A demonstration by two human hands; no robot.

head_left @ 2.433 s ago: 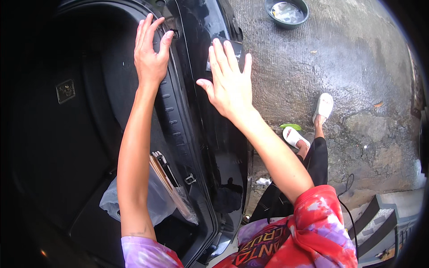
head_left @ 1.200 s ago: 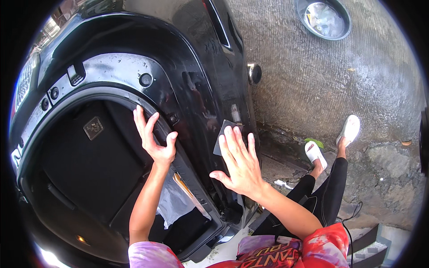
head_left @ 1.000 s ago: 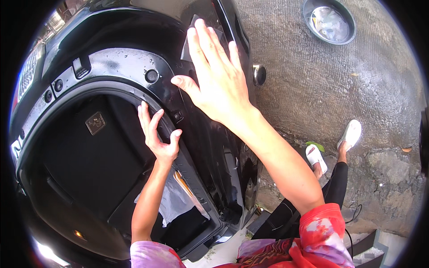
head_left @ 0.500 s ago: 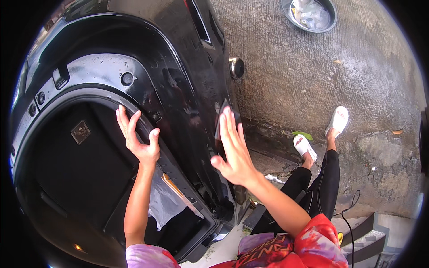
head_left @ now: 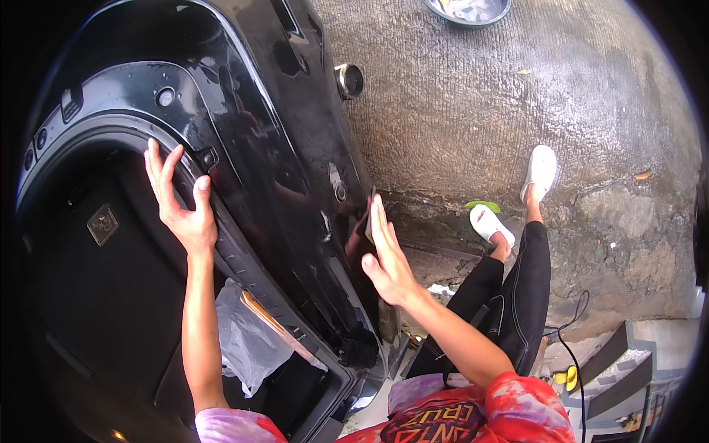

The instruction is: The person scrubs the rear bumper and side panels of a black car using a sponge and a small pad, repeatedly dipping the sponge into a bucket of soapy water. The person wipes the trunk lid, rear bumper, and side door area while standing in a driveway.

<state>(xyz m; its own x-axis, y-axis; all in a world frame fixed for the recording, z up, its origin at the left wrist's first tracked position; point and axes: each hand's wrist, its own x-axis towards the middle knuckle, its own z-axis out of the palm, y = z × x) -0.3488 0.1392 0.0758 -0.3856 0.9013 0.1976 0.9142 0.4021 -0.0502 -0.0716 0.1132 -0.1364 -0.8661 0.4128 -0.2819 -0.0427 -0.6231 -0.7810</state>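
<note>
The rear of a black car (head_left: 295,184) fills the left side, its wet, glossy bumper beside an opened trunk (head_left: 140,288). My left hand (head_left: 186,214) rests at the trunk's rim, fingers spread and thumb apart, with nothing in it. Against the outer side of the bumper lies my right hand (head_left: 391,262), fingers stretched out flat and thumb raised. A thin edge shows between its fingers and the bumper; whether that is a cloth or a reflection I cannot make out.
A grey plastic bag (head_left: 247,343) lies inside the trunk. An exhaust tip (head_left: 349,81) juts from the bumper. A basin (head_left: 473,21) stands on wet concrete at the top. My feet wear white slippers (head_left: 543,170). A black cable (head_left: 572,354) and yellow footwear (head_left: 567,378) are lower right.
The whole view has shifted, and the car and basin sit farther up and left. My right hand has slid lower along the bumper's side. My left hand stays at the trunk's rim.
</note>
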